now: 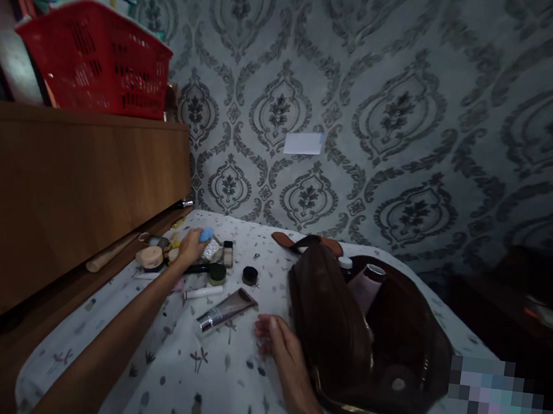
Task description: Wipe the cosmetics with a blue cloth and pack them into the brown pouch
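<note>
My left hand [191, 247] reaches far out over a cluster of cosmetics and is closed on a small blue sponge [206, 234]. Around it lie a round beige compact [150, 257], a glittery case [211, 249] and a dark round pot [250, 275]. My right hand [277, 343] rests on the bed sheet with its fingers loosely spread, holding nothing. It lies between a silver tube [226, 311] and an open brown leather bag [364, 352]. A pale bottle [366, 287] stands inside the bag.
A white patterned sheet [214, 387] covers the surface. A wooden cabinet [55, 207] runs along the left, with a red plastic basket [98, 57] on top. Patterned wallpaper rises behind. A white lip-balm-like stick [203, 292] and a wooden stick [109, 255] lie nearby.
</note>
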